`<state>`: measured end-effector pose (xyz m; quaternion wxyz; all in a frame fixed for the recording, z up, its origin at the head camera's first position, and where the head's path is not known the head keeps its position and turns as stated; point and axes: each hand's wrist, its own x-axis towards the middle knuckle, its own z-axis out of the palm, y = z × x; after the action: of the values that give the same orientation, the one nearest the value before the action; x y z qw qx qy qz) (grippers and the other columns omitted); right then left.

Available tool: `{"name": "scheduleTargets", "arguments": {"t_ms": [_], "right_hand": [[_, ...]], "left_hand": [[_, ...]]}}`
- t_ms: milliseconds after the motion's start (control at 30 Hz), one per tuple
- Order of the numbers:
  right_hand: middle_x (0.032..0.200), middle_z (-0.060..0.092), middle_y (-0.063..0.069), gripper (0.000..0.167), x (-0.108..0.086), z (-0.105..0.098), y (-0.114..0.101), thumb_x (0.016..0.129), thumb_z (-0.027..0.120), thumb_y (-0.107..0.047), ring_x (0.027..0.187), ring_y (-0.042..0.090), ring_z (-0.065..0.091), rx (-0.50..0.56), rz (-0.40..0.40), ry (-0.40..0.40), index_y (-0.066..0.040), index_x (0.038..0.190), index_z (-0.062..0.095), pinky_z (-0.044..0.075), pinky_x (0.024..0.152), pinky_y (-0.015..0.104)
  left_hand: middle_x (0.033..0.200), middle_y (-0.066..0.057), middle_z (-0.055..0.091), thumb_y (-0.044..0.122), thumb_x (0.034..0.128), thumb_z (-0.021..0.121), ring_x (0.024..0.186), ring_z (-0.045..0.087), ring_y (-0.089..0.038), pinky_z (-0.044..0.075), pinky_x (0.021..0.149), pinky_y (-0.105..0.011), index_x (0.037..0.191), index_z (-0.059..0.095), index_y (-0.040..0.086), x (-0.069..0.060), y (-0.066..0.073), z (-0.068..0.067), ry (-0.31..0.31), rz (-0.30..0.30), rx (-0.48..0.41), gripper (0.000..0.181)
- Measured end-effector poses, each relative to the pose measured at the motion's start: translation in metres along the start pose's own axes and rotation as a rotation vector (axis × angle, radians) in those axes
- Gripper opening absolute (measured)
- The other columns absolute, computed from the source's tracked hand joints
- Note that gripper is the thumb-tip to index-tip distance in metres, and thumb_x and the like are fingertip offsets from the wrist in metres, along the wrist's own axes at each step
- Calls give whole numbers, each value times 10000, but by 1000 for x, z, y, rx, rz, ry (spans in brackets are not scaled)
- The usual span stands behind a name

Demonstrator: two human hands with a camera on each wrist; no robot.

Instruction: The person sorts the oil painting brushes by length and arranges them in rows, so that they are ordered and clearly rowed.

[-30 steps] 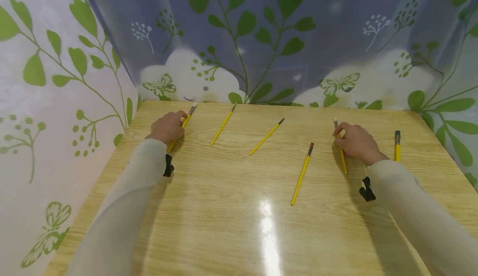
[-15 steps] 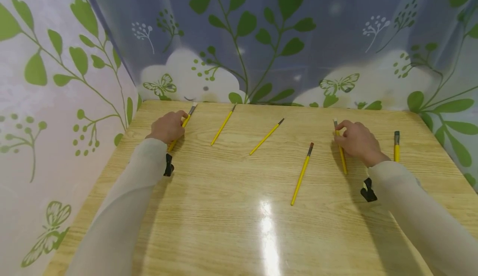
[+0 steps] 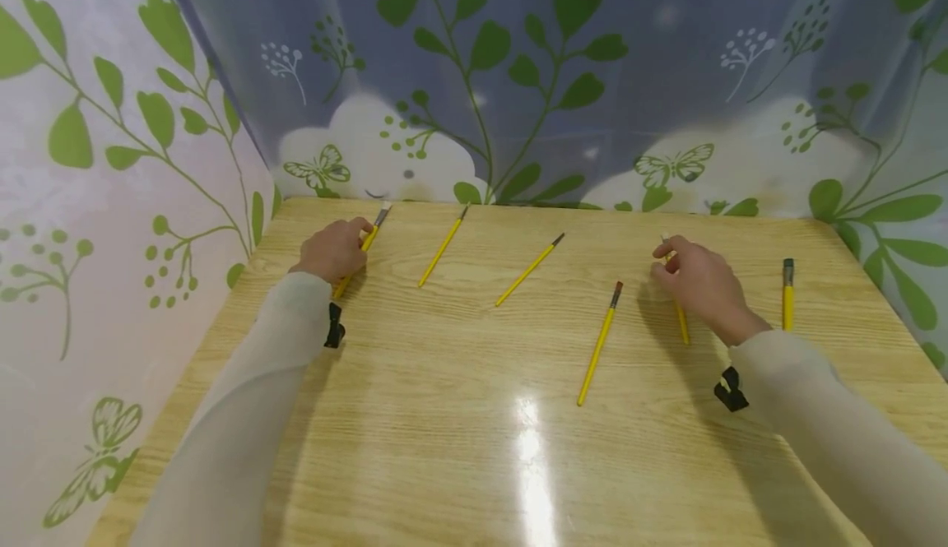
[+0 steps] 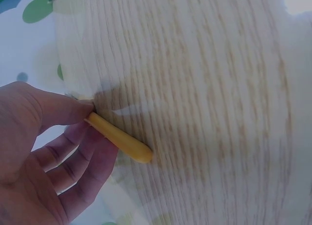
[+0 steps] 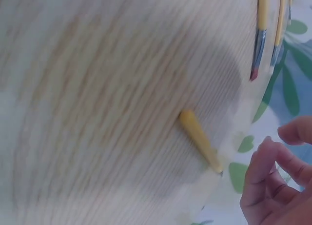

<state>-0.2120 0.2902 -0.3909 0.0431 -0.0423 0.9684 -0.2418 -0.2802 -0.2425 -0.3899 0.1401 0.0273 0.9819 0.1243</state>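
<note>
Pale wood surfaces the counter (image 3: 444,448). Leftmost, the left grip (image 3: 331,251) pinches the first brush (image 3: 374,231), bristles by the far edge. The second brush (image 3: 444,244) reaches close to that edge too. Wide gaps flank the third brush (image 3: 529,271) and fourth brush (image 3: 598,348). Released, fingers loosely bent, the right grip (image 3: 704,284) hangs just over the fifth brush (image 3: 682,325); the sixth brush (image 3: 788,302) lies toward the right edge. Six yellow-handled brushes altogether.

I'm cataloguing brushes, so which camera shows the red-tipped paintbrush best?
The head view: the red-tipped paintbrush lies there whole, uncovered. The right wrist view crops it at the top edge; the left wrist view doesn't show it.
</note>
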Motion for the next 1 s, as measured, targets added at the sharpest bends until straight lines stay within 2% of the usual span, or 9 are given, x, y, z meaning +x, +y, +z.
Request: {"name": "scheduleTargets", "arguments": {"t_ms": [233, 500, 667, 800, 1000], "right_hand": [[1253, 697, 309, 459, -6, 7, -15, 1136, 538, -320, 760, 253, 672, 11, -27, -45, 1, 1463, 569, 519, 669, 389], [1250, 705, 311, 449, -11, 13, -23, 1121, 580, -314, 760, 233, 707, 26, -37, -123, 2, 1440, 570, 559, 665, 393], [1102, 741, 225, 441, -13, 20, -25, 1115, 593, -331, 624, 197, 619, 45, -60, -173, -17, 1423, 556, 494, 593, 365], [966, 734, 131, 400, -17, 25, -30, 1101, 618, -335, 599, 192, 555, 41, -73, -200, -41, 1366, 564, 444, 568, 353], [842, 687, 64, 341, -23, 33, -36, 1085, 658, -345, 568, 178, 503, 15, -105, -211, -67, 1271, 598, 400, 545, 342]], "left_hand": [[1519, -203, 622, 112, 1061, 525, 1241, 665, -382, 550, 804, -490, 1649, 435, 123, 0, -1, 1, -1, -2, -6, 595], [1517, -206, 627, 109, 1060, 524, 1216, 680, -376, 521, 727, -434, 1642, 443, 123, 0, -1, 0, 10, 7, -8, 588], [1518, -206, 623, 113, 1066, 527, 1243, 669, -380, 546, 793, -476, 1644, 437, 122, 1, -2, 0, 3, 4, -9, 586], [1519, -197, 625, 116, 1068, 526, 1236, 672, -375, 549, 799, -480, 1647, 438, 131, 3, -3, 1, 4, -1, -9, 586], [1519, -192, 626, 121, 1068, 528, 1221, 677, -372, 560, 820, -491, 1648, 436, 132, 3, -3, 2, -2, -8, -5, 587]]}}
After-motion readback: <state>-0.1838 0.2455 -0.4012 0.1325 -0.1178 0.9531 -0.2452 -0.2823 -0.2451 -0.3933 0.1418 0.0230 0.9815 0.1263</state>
